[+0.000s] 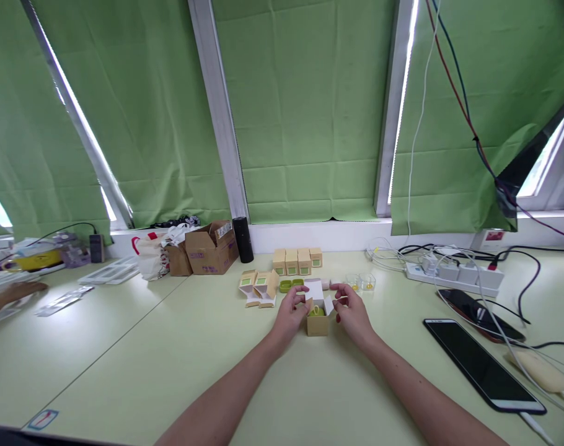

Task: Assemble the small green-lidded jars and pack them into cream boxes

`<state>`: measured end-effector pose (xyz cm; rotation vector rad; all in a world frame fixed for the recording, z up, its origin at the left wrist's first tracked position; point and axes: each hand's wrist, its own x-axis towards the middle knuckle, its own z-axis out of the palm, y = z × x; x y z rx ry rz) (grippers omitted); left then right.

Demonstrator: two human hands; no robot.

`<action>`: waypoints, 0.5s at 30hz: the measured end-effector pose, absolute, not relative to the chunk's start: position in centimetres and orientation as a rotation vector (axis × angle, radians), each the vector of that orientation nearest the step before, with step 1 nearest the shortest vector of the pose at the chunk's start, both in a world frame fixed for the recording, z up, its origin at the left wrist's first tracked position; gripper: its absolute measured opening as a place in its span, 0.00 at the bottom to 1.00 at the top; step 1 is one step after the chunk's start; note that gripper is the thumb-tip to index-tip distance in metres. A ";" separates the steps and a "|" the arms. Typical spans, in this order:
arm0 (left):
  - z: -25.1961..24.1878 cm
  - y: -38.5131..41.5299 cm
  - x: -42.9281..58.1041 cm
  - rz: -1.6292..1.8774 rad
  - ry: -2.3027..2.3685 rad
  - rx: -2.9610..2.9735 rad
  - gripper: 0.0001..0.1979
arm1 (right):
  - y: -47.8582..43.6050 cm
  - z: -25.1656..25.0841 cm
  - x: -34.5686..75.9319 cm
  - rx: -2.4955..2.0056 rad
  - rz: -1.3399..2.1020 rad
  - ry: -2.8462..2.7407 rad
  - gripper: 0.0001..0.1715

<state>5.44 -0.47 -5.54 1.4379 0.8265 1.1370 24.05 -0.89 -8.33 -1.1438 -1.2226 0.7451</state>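
Observation:
A small brown cardboard box [318, 326] stands on the table in front of me with its top flaps raised, showing their white inner side. Inside it sits a yellow-green item [316, 311] with a small loop on top; its kind is hard to make out. My left hand [290, 311] has its fingers closed at the box's left flap. At the right flap, the thumb and fingers of my right hand [351, 311] are bent in a pinch. Just behind are green small containers [291, 284] and clear small cups [361, 283], partly past my hands.
Opened boxes [258, 287] lie left of my hands, and a row of closed boxes [297, 262] stands behind. A phone [484, 362], a power strip [453, 277] and cables occupy the right. A larger carton [212, 249] stands back left; another person's hand [24, 290] is far left.

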 end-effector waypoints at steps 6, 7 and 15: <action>-5.5 -0.5 5.5 1.132 0.841 1.444 0.21 | -1.1 -7.9 24.0 -1.138 0.795 -1.178 0.21; -5.5 -0.6 5.5 1.130 0.845 1.450 0.21 | -1.1 -7.9 23.9 -1.136 0.801 -1.175 0.21; -5.1 -0.9 5.6 1.112 0.866 1.448 0.21 | -1.3 -7.4 23.9 -1.128 0.854 -1.139 0.21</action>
